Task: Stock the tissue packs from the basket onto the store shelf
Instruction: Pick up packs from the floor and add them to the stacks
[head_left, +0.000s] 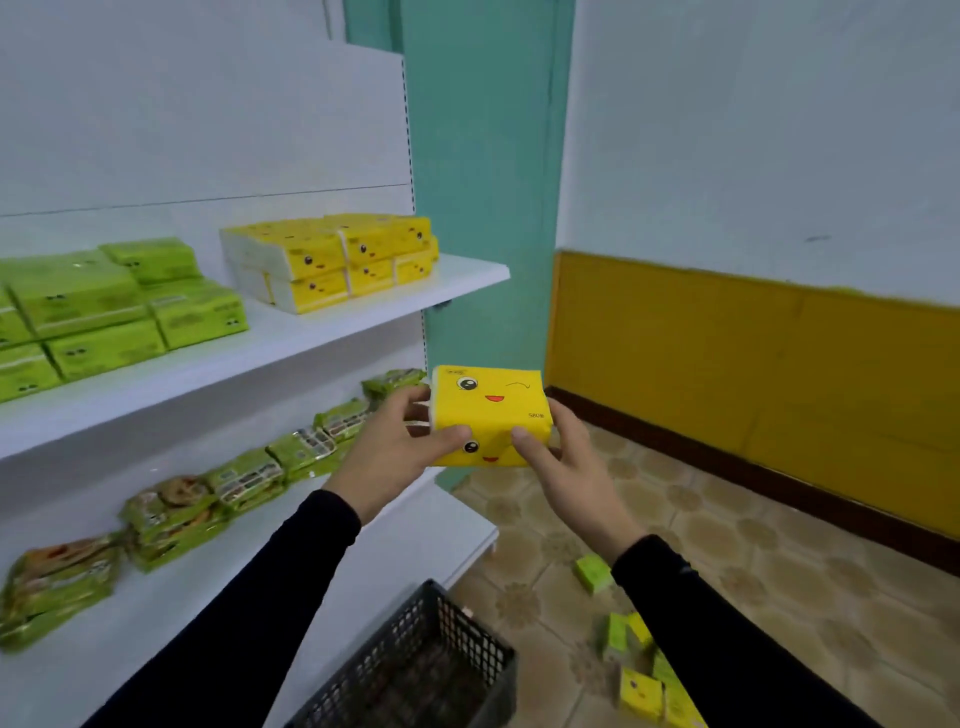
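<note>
Carrying step, by my judgement: the left hand (387, 453) and right hand (563, 470) both clasp a soft yellow plastic-wrapped tissue pack with a cartoon face (488, 413), held in mid-air off the shelf's right end; next it wants lifting toward 11 o'clock, onto the smooth white upper shelf board (291, 340) beside the stacked yellow packs (332, 262); the black mesh plastic basket (415, 670) sits at 6 o'clock.

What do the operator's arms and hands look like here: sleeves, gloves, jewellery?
Both arms wear long, close-fitting black sleeves ending at the wrists. The left hand and right hand are bare: no gloves, rings or watch visible. No markings show on the sleeves.
</note>
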